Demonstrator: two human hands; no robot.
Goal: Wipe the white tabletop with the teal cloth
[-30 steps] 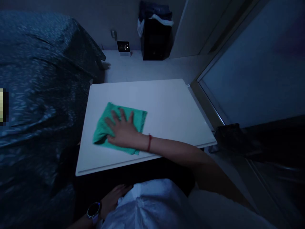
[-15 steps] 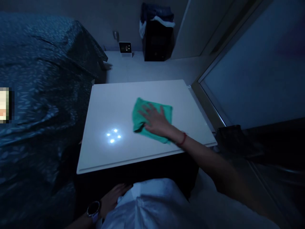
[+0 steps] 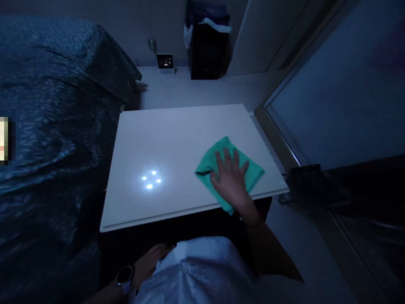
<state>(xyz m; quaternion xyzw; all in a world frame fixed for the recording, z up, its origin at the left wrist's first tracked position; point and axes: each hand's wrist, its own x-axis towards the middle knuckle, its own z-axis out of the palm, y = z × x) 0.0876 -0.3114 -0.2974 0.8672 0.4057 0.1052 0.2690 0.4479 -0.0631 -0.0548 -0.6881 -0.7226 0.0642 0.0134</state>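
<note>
The green cloth (image 3: 207, 171) lies bunched on the right part of the white table top (image 3: 158, 139), with one corner reaching past the near edge. Your right hand (image 3: 230, 181) covers its middle, so you can't see how it is folded there. That hand is spread, palm down, fingers apart and pressed flat on the cloth, not pinching it. Your forearm drops toward you from the near edge and fades into shadow, so the wrist is hard to make out.

Your left hand (image 3: 147, 264) is low and dim beside your white shirt (image 3: 196, 270), fingers extended, with a watch (image 3: 124, 276) on the wrist. You can't tell exactly what it touches.

A glare of four small lights (image 3: 149, 179) shines on the table top. A dark bed cover (image 3: 53, 105) lies to the left, a glass door (image 3: 329, 93) stands to the right, and a black bin (image 3: 207, 50) is ahead on the floor (image 3: 190, 88).
</note>
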